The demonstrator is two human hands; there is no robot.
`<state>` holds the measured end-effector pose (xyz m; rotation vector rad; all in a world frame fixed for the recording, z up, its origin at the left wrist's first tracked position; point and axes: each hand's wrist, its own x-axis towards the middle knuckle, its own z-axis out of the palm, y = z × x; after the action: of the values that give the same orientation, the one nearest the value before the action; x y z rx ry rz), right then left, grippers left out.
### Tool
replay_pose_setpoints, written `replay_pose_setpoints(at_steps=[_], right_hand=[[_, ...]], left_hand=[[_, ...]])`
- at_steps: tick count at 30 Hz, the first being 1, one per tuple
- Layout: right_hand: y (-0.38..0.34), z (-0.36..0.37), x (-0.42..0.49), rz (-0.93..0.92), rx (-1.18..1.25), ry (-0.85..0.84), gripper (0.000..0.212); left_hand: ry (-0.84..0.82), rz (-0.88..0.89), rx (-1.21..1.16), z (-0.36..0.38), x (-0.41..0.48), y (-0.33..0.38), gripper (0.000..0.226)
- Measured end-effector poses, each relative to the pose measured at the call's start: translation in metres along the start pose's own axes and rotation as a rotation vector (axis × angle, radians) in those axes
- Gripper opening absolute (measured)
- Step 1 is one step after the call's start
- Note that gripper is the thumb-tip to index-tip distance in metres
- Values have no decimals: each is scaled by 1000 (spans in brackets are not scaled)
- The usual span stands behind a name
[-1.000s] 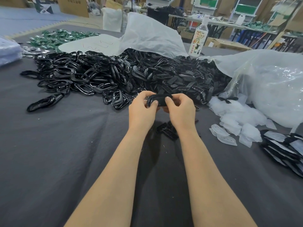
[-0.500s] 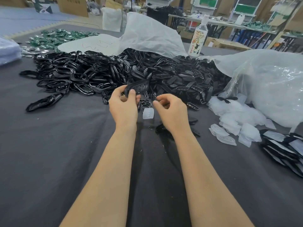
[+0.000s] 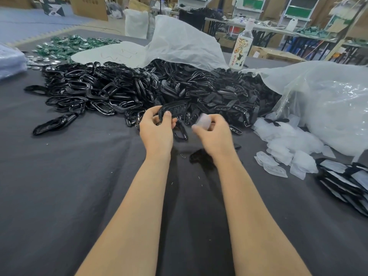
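Now the two hands have parted. A second ago both were pressed together on one black piece at the near edge of the pile. Since then my left hand [image 3: 156, 132] has carried the black shell [image 3: 173, 108] up and to the left, and it grips the shell between thumb and curled fingers, tilted, just in front of the pile of black parts [image 3: 119, 92]. My right hand [image 3: 215, 136] has come up beside it with a translucent pad [image 3: 203, 120], which half a second ago hung lower, under the fingers. The hand is blurred with motion, but the pad looks pinched at the fingertips, close to the shell and not yet touching it.

I judge that the pairing step has begun: shell in one hand, pad in the other, with the pad's seating in the shell yet to come. More loose pads [image 3: 284, 140] lie on the bench [image 3: 59, 196] to the right, and a stack of black-and-white pieces [image 3: 342, 180] sits beyond them.

As for writing, the bottle [image 3: 241, 46] behind the pile has a patterned label with red Chinese characters running down it; they seem to read 农夫山泉, though I cannot be sure. The print on the cardboard box [image 3: 89, 5] at the far edge is too faint to read.
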<state>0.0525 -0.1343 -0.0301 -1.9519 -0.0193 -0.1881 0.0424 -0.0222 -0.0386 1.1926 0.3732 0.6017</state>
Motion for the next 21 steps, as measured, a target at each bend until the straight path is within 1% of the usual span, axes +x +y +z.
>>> replay_pose_setpoints(at_steps=[2, 4, 5, 7, 9, 13, 16, 18, 21], right_hand=[[-1, -9, 4, 81, 296, 29, 28], [-2, -14, 5, 129, 555, 8, 21], [-3, -15, 5, 129, 604, -2, 16], [-4, -16, 4, 115, 618, -18, 12], [-3, -16, 4, 126, 616, -15, 14], [-1, -17, 7, 141, 523, 53, 15], [0, -18, 7, 134, 528, 61, 16], [-1, -19, 6, 112, 541, 74, 15], [-4, -20, 5, 56, 503, 147, 14]], left_hand=[[-47, -3, 26, 2, -3, -1, 14], [-82, 8, 64, 4, -6, -2, 20], [-96, 19, 87, 5, -8, -2, 24], [-116, 35, 129, 6, -10, -3, 26], [-129, 30, 148, 7, -11, -3, 24], [-142, 18, 169, 7, -12, -3, 22], [-145, 23, 186, 6, -11, -2, 21], [-148, 22, 194, 6, -11, -3, 20], [-154, 12, 194, 6, -11, -3, 19]])
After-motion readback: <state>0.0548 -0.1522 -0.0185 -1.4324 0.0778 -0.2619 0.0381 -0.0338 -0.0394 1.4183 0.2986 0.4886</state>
